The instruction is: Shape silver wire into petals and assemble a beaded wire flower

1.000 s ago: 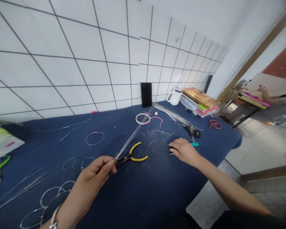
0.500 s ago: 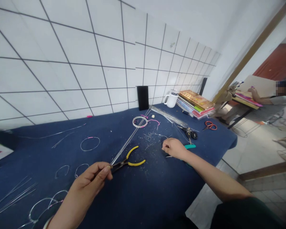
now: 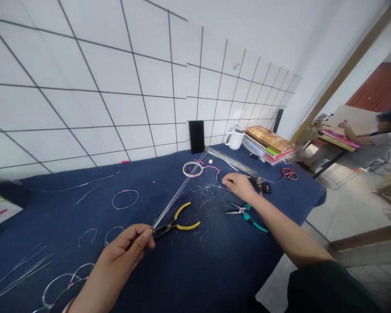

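My left hand (image 3: 130,248) pinches the near ends of a bundle of thin silvery wires (image 3: 173,198), which slants away towards the wall. Just past those fingertips lie yellow-handled pliers (image 3: 174,222), spread on the blue cloth. My right hand (image 3: 239,186) is closed, its fingertips drawn together beside short wire scraps (image 3: 211,188). What it holds, if anything, is too small to make out. Teal-handled pliers (image 3: 246,212) rest below my right wrist. A pale ring (image 3: 183,169) with pink beads inside lies under the far part of the bundle.
Black cutters (image 3: 259,186) lie beyond my right hand, with red scissors (image 3: 289,174) further right. A white mug (image 3: 235,139) and a stack of books (image 3: 269,143) stand by the wall. Wire loops (image 3: 125,200) lie on the left. A person (image 3: 371,134) sits at another table.
My right hand has moved away from me, off the teal pliers, which now show in full, towards the wire scraps. My left hand keeps its hold on the wires. The view has shifted slightly.
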Action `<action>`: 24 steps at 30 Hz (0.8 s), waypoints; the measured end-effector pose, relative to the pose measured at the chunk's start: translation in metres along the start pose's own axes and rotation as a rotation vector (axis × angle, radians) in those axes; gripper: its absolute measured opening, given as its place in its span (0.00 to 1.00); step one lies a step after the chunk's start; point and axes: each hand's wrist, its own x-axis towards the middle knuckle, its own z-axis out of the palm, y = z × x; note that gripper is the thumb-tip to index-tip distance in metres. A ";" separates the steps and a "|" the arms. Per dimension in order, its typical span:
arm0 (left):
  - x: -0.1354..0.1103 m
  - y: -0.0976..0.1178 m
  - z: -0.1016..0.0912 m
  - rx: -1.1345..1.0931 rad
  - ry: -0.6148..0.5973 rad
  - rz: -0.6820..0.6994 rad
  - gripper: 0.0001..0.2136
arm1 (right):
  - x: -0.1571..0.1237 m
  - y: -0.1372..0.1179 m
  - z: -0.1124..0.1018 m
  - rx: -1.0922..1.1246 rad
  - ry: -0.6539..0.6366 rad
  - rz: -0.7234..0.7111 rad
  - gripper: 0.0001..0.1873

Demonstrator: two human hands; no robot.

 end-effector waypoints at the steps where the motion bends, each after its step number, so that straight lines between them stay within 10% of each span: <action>1: 0.000 0.001 0.000 0.000 -0.001 0.001 0.12 | -0.007 0.004 -0.007 -0.011 0.003 0.014 0.12; 11: -0.001 0.015 0.001 -0.069 0.044 0.031 0.13 | -0.130 0.050 -0.035 -0.243 -0.280 -0.036 0.36; 24: -0.005 0.029 -0.009 -0.102 0.089 0.145 0.12 | -0.162 0.051 -0.010 -0.418 -0.132 -0.224 0.30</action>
